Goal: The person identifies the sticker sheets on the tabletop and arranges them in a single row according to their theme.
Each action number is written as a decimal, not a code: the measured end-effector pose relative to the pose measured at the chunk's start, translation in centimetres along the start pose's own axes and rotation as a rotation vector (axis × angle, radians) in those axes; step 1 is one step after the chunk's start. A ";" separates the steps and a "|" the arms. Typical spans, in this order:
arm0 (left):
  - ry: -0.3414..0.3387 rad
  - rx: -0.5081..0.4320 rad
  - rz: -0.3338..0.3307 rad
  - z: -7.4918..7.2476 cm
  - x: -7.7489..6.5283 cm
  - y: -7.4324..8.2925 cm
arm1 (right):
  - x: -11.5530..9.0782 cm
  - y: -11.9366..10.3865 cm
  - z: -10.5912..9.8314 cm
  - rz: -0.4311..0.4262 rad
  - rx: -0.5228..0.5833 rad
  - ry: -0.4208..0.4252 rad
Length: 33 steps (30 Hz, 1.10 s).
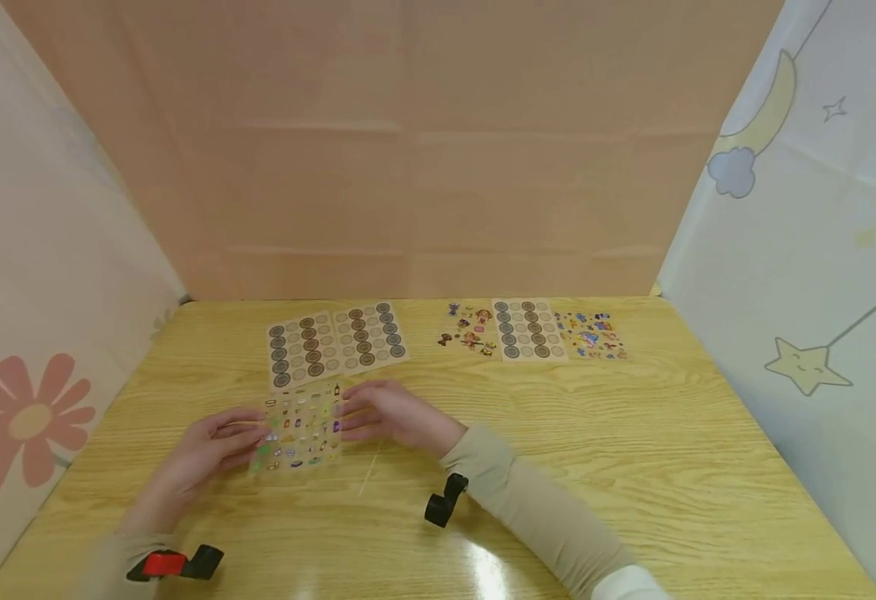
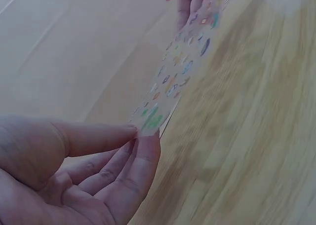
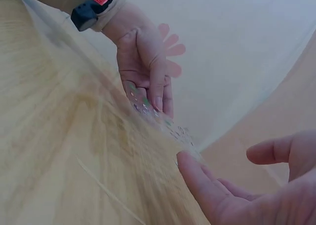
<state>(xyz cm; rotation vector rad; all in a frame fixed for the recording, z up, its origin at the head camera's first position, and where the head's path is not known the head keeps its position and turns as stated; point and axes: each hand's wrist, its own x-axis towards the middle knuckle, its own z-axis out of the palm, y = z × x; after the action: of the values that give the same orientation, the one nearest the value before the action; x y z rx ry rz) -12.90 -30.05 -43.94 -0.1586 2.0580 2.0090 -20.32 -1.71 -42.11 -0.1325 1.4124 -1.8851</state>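
A clear sticker sheet (image 1: 301,429) with small colourful pictures is held above the table's left half. My left hand (image 1: 211,450) pinches its left edge between thumb and fingers, as the left wrist view shows at the sheet's green-printed corner (image 2: 152,120). At the opposite edge is my right hand (image 1: 392,415), its fingers extended. In the right wrist view the right thumb (image 3: 270,151) stands well apart from the fingers, and the index fingertip (image 3: 186,161) is at the sheet's edge; whether it touches cannot be told.
Behind the hands lie two sheets of round stickers (image 1: 302,350) (image 1: 372,337). Farther right are a cartoon sticker sheet (image 1: 471,329), another round-sticker sheet (image 1: 529,329) and a colourful one (image 1: 591,336). An orange-pink backdrop (image 1: 407,167) and printed side walls (image 1: 805,250) enclose the wooden table (image 1: 595,467).
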 end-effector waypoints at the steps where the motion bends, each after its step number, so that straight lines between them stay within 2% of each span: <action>1: 0.000 0.002 -0.002 -0.3 -0.2 -0.1 | 0.0 0.2 0.2 0.005 0.003 -0.014; 7: 0.006 0.057 0.003 -1.6 -1.0 -0.7 | 0.1 1.2 1.8 0.037 -0.017 -0.053; 15: 0.072 0.118 -0.005 -3.0 -1.6 -1.0 | 0.4 2.2 3.2 0.092 0.023 -0.095; 22: 0.077 0.121 -0.037 -4.0 -2.2 -1.4 | 0.8 2.8 3.8 0.106 0.050 -0.144; 29: 0.086 0.099 -0.039 -4.2 -2.2 -1.4 | 1.1 2.9 4.0 0.106 0.056 -0.132; 33: 0.123 0.149 -0.038 -4.0 -2.4 -1.2 | 1.1 2.8 4.1 0.107 0.053 -0.128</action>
<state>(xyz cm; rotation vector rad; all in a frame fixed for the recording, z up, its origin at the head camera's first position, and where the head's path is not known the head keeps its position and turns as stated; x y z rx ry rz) -10.71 -34.34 -44.41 -0.2962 2.2526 1.8575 -17.64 -5.88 -43.38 -0.1465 1.2573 -1.7926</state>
